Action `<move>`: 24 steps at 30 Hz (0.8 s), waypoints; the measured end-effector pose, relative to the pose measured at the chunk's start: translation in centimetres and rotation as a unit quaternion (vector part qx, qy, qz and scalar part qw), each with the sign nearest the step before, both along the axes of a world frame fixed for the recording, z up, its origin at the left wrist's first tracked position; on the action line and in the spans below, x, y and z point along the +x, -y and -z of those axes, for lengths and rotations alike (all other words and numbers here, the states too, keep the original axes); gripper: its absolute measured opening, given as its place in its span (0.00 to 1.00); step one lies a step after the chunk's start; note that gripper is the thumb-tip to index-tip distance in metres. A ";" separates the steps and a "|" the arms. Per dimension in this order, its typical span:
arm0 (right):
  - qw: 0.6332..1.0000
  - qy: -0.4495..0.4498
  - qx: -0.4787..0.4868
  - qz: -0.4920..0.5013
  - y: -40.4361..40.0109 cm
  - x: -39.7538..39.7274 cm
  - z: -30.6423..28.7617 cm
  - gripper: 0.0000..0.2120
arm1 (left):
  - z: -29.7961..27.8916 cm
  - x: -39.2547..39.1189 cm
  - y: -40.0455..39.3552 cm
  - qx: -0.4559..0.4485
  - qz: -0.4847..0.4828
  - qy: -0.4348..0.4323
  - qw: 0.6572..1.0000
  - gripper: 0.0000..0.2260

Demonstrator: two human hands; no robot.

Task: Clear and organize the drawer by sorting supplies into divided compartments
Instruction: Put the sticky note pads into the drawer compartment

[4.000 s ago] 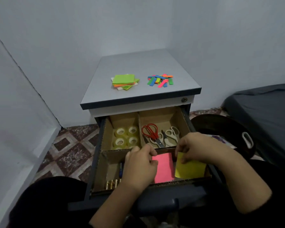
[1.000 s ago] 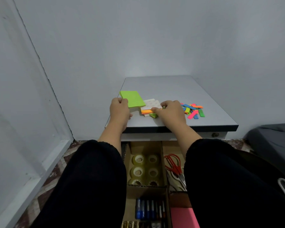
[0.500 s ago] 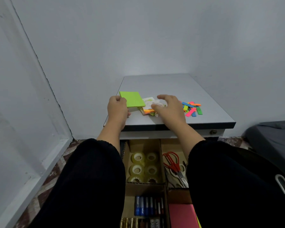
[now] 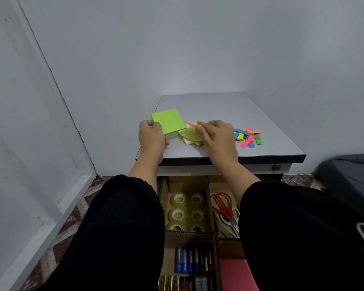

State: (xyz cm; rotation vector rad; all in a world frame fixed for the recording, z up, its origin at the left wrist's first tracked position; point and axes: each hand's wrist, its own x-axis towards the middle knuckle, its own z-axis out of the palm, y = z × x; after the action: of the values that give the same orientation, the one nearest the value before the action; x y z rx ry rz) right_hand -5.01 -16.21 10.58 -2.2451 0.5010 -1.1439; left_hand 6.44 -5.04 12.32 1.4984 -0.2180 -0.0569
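My left hand (image 4: 150, 136) grips a bright green sticky-note pad (image 4: 169, 121), lifted off the cabinet top (image 4: 219, 106) at its left side. My right hand (image 4: 218, 133) pinches an orange pad (image 4: 191, 123) just above a small heap of green and white note pads (image 4: 191, 137). Below, the open drawer (image 4: 189, 181) has cardboard compartments: tape rolls (image 4: 186, 213), red scissors (image 4: 222, 204), batteries (image 4: 192, 260) and a pink pad (image 4: 234, 274). My sleeves hide much of the drawer.
Several coloured paper strips (image 4: 247, 136) lie on the cabinet top to the right of my right hand. Walls close in on the left and behind. A dark bag (image 4: 349, 181) sits at the right, on the tiled floor (image 4: 72, 219).
Both hands left the drawer and reached up to the cabinet top. My left hand took the green pad and raised it; my right hand has picked an orange pad off the heap.
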 end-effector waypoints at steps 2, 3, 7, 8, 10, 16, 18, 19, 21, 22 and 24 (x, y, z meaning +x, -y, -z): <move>0.994 0.089 0.063 -0.014 0.0 -0.2 -0.3 0.15 | -0.1 -0.1 -0.1 -0.004 -0.004 -0.002 1.000 0.06; 0.986 0.130 0.099 -0.016 0.2 -0.3 -0.5 0.15 | -0.1 -0.2 -0.1 -0.006 -0.007 -0.003 1.000 0.06; 0.924 0.254 0.286 -0.019 0.5 -1.5 -2.2 0.12 | -0.1 -0.3 -0.2 -0.008 -0.010 0.003 1.000 0.06; 0.901 0.278 0.333 -0.026 0.5 -2.2 -2.8 0.10 | -0.2 -0.3 -0.3 -0.006 -0.007 0.009 1.000 0.06; 0.857 0.298 0.417 -0.047 0.3 -4.3 -4.0 0.06 | -0.2 -0.5 -0.5 -0.005 0.011 0.024 1.000 0.06; 0.779 0.153 0.583 -0.174 -1.0 -12.9 -3.0 0.25 | -0.4 -1.9 -1.3 -0.006 0.081 0.058 0.995 0.13; 0.776 0.106 0.600 -0.160 -1.2 -15.0 -1.7 0.31 | -0.6 -2.9 -1.8 -0.026 0.111 0.054 0.992 0.19; 0.781 0.082 0.600 -0.151 -1.2 -15.9 -1.1 0.32 | -0.6 -3.6 -2.1 -0.039 0.127 0.049 0.990 0.22; 0.793 0.027 0.591 -0.144 -1.4 -18.0 -0.1 0.30 | -0.4 -5.8 -2.8 -0.055 0.161 0.045 0.984 0.21; 0.801 -0.004 0.582 -0.143 -1.4 -18.8 0.3 0.28 | -0.1 -7.0 -3.3 -0.059 0.178 0.044 0.981 0.20; 0.815 -0.060 0.562 -0.131 -1.3 -20.3 1.0 0.23 | 1.1 -10.2 -4.1 -0.054 0.211 0.022 0.976 0.17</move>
State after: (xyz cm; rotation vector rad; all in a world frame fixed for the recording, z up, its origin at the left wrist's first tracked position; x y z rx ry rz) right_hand -25.32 -14.95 9.62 -1.2565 0.6555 -0.3413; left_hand -3.79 -0.91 11.23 1.3248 -0.5644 -0.3469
